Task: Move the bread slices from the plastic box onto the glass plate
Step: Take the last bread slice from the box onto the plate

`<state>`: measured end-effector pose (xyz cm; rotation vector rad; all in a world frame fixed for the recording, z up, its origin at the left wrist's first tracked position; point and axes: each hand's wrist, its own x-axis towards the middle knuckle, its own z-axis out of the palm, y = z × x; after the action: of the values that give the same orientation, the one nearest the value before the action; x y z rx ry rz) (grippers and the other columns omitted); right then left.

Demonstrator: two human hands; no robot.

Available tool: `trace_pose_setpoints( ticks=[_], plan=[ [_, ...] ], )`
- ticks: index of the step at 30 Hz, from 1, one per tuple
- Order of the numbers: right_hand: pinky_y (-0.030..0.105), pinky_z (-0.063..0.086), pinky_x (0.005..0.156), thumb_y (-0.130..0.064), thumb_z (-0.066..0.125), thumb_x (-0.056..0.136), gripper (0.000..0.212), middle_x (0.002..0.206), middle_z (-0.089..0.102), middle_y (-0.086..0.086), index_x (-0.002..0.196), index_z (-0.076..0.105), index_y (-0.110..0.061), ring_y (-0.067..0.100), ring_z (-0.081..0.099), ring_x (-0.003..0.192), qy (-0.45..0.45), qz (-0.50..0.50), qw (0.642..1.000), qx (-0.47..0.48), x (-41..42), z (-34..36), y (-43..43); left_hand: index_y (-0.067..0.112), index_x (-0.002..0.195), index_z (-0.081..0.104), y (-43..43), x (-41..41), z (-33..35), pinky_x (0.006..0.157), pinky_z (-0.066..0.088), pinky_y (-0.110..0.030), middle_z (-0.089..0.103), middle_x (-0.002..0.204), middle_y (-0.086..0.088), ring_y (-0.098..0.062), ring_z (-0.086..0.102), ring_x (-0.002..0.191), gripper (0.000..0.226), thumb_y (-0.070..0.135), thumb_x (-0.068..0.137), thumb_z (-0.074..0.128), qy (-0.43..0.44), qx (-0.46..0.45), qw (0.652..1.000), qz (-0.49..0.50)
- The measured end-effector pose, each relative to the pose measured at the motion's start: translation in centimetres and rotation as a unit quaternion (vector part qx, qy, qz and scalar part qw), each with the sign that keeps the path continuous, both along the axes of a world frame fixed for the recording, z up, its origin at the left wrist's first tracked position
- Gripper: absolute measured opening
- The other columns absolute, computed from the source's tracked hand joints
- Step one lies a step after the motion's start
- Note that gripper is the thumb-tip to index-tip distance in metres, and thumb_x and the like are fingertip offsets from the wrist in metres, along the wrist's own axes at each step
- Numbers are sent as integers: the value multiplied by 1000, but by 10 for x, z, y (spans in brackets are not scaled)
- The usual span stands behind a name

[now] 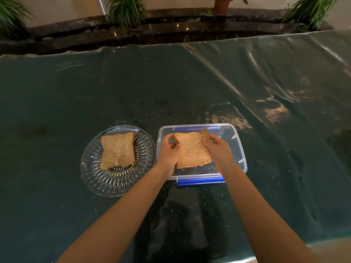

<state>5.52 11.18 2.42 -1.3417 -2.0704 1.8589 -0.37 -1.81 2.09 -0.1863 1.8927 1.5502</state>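
A clear plastic box (239,147) with blue clips sits right of centre on the table. Over its left half a brown bread slice (191,150) is held between both hands. My left hand (168,149) grips its left edge and my right hand (217,149) grips its right edge. The slice tilts slightly, its far edge near the box's back wall. Left of the box lies a round ribbed glass plate (91,177). Bread (117,149) rests flat on the plate's far half; how many slices are stacked there I cannot tell.
The table is covered by a dark green shiny plastic sheet (190,82) scattered with crumbs. Potted plants (127,10) stand on a dark ledge beyond the table's far edge. The plate and box almost touch.
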Motion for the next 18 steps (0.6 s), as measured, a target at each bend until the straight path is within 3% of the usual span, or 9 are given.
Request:
trace_pose_setpoints(
  ticks=[3,10,18],
  plan=[
    [46,49,97,-37,54,88,39,120,61,4,122,55,-18,25,58,108,28,17,999,-5,-5,12,-5,40,122,37,-10,-7,8,95,46,-49,40,139,0,-26,41,127,36,17,96,40,5,38,999,8],
    [45,52,89,-25,64,84,40,115,61,3,121,56,-13,25,59,105,98,36,988,-113,-29,43,-31,27,131,43,-46,-23,27,79,51,-27,52,120,8,-10,52,107,37,14,96,38,8,151,987,51],
    [27,50,68,-28,61,85,24,100,60,-10,108,57,-22,11,58,94,120,80,987,-77,-67,56,-90,23,126,49,-106,-51,36,92,50,-41,54,126,2,-18,53,115,33,14,95,42,12,189,976,105]
  ],
)
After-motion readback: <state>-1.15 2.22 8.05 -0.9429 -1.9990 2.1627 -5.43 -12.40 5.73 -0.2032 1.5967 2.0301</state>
